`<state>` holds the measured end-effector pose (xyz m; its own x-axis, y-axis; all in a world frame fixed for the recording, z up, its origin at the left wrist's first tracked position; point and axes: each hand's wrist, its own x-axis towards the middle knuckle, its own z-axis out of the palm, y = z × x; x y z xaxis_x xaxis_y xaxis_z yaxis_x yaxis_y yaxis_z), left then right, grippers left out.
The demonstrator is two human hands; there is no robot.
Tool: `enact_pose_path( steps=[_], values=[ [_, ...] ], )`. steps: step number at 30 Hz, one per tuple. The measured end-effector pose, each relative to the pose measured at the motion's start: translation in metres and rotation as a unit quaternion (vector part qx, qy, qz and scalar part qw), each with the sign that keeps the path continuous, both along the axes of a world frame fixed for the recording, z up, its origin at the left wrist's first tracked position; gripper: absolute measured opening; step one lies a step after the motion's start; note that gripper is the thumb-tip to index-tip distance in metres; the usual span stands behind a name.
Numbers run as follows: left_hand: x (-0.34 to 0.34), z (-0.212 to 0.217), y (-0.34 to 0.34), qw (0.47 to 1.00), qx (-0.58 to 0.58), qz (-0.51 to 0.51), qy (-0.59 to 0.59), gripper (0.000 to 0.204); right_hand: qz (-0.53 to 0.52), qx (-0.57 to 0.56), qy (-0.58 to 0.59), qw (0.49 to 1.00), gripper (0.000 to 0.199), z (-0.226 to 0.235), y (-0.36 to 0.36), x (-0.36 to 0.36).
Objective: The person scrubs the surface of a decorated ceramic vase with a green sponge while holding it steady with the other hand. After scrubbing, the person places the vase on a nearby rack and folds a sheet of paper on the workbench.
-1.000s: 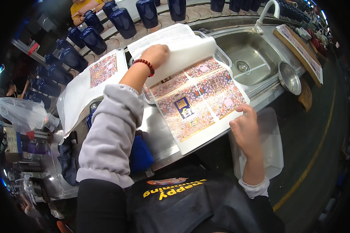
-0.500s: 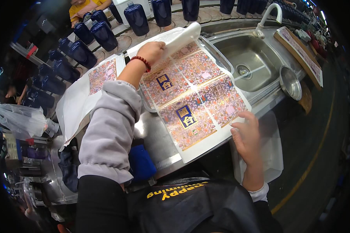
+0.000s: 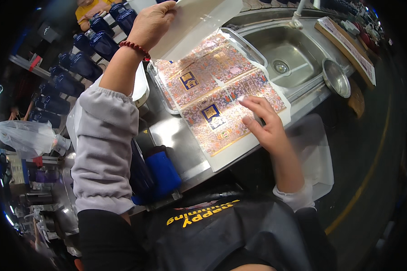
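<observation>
My left hand [image 3: 153, 25], with a red bead bracelet at the wrist, pinches the edge of a thin whitish backing sheet [image 3: 203, 25] and holds it up at the far side. Below it lies a printed floral decal sheet [image 3: 221, 92], pink and orange with dark blue panels and a white margin. It spans a metal tray [image 3: 253, 52] and the steel counter's front edge. Over the sheet's right half hovers my right hand [image 3: 269, 122], its thumb and fingers apart with nothing visible in them. Whether its fingertips touch the print cannot be made out.
Right of the tray is a steel sink [image 3: 280, 49] with a white faucet [image 3: 298, 16] and a metal bowl [image 3: 336, 79] at its edge. Dark blue bottles [image 3: 104, 45] stand at the far left, near a person in yellow [image 3: 92, 9]. A blue cloth [image 3: 163, 171] lies on the counter.
My left hand has raised the backing sheet up and away, off the decal sheet's far part. My right hand has moved from the sheet's right edge to over its print.
</observation>
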<state>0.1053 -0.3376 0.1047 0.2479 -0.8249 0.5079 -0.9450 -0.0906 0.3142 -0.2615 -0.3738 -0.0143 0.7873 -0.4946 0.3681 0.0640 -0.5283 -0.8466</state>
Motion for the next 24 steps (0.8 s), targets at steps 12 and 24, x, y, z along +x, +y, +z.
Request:
enact_pose_path(
  steps=[12, 24],
  values=[
    [-0.270, -0.035, -0.005, 0.922, -0.105, -0.372, 0.033, 0.022, -0.046, 0.350, -0.321, 0.879, 0.110, 0.002, -0.005, -0.071],
    [-0.307, -0.019, 0.036, 0.921, 0.195, -0.335, 0.038, 0.081, -0.507, 0.517, -0.161, 0.671, 0.028, -0.164, -0.083, -0.219]
  ],
)
